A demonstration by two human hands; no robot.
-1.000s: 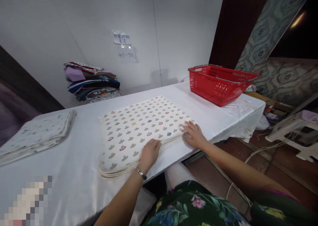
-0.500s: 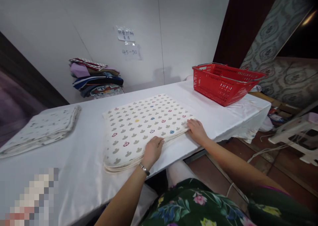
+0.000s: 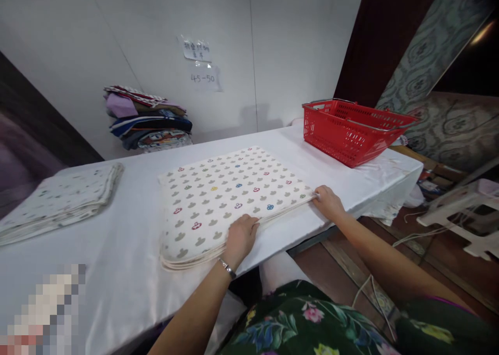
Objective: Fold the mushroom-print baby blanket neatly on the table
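Observation:
A folded cream cloth [image 3: 230,196] printed with small grey and coloured shapes lies on the white table [image 3: 117,272]. My left hand [image 3: 240,236], with a watch on the wrist, has its fingers curled over the cloth's near edge. My right hand [image 3: 328,202] pinches the cloth's near right corner, fingers closed on the layered edge.
A red plastic basket [image 3: 353,129] stands at the table's far right. A stack of folded cloths [image 3: 58,201] lies at the left. A pile of coloured fabrics [image 3: 146,118] rests against the wall. A white plastic stool [image 3: 463,212] stands on the floor to the right.
My right hand slid right along the near edge to the cloth's corner and closed on it. My left hand stayed at the near edge.

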